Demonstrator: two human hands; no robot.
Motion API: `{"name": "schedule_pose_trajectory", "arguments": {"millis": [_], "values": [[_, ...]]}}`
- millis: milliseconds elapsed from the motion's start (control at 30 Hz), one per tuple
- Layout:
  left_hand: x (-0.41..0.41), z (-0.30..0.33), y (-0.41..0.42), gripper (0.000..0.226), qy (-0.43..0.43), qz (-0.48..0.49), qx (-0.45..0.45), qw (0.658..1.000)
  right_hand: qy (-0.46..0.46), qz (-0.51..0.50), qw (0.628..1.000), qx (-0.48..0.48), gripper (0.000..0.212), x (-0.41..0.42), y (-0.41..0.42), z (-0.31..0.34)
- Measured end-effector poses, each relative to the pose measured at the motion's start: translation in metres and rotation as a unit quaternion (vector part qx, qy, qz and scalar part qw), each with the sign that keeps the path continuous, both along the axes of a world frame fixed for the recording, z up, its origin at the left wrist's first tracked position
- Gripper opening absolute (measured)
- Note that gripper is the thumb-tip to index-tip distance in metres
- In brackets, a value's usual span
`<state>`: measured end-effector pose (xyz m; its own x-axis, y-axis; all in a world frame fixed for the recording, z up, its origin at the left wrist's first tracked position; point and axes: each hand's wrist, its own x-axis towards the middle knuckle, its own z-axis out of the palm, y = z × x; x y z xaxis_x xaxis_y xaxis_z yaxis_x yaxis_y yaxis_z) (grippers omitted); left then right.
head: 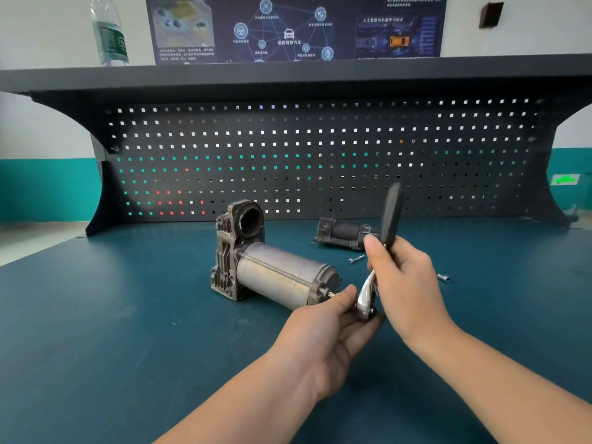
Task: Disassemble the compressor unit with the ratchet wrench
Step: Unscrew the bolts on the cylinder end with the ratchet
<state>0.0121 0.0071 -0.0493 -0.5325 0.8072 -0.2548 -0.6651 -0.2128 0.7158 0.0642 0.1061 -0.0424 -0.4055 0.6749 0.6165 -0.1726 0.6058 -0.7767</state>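
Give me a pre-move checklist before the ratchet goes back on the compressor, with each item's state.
1. Right hand grips the ratchet handle: ok.
2. Left hand holds the ratchet's head: ok.
3. Socket seated on a bolt: not ok, the head is off the compressor.
4. Compressor steadied: not ok, no hand on it.
5. Loose bolts clear of the compressor: ok.
6. Bolts left in the compressor: cannot tell.
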Motion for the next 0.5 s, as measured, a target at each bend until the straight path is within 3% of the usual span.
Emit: {"name": "schedule_pose_trajectory", "arguments": {"millis": [33, 100, 167, 233, 300, 333, 400, 433, 500], "values": [[0.0, 0.0, 0.001, 0.018, 0.001, -0.002, 0.0, 1.0, -0.031, -0.002, 0.994, -0.105, 0.039, -0.002, 0.004, 0.001], [0.0, -0.001, 0.001, 0.016, 0.006, -0.01, -0.001, 1.0, -0.066, 0.068, 0.938, -0.335, 0.038, -0.005, 0.013, 0.0], [0.0, -0.002, 0.002, 0.015, 0.007, -0.012, -0.001, 1.0, -0.054, 0.109, 0.891, -0.437, 0.036, -0.007, 0.016, -0.001], [-0.001, -0.003, 0.002, 0.015, 0.002, -0.009, 0.003, 1.0, -0.023, 0.079, 0.938, -0.338, 0.035, -0.007, 0.013, -0.004], [-0.001, -0.002, 0.001, 0.017, 0.0, -0.005, 0.01, 1.0, 0.02, 0.029, 0.995, -0.098, 0.033, -0.003, 0.005, -0.003], [-0.001, -0.002, 0.001, 0.018, 0.001, -0.004, 0.012, 1.0, 0.039, 0.029, 0.998, 0.035, 0.03, 0.001, 0.001, -0.001], [-0.001, -0.002, 0.0, 0.019, 0.004, -0.005, 0.014, 1.0, 0.05, 0.071, 0.97, 0.228, 0.025, 0.007, -0.003, -0.002], [0.0, -0.002, 0.0, 0.02, 0.004, -0.005, 0.013, 1.0, 0.047, 0.08, 0.959, 0.267, 0.023, 0.008, -0.003, -0.004], [0.0, -0.002, 0.0, 0.02, -0.002, -0.001, 0.014, 1.0, 0.042, 0.074, 0.973, 0.214, 0.025, 0.008, -0.004, -0.004]]}}
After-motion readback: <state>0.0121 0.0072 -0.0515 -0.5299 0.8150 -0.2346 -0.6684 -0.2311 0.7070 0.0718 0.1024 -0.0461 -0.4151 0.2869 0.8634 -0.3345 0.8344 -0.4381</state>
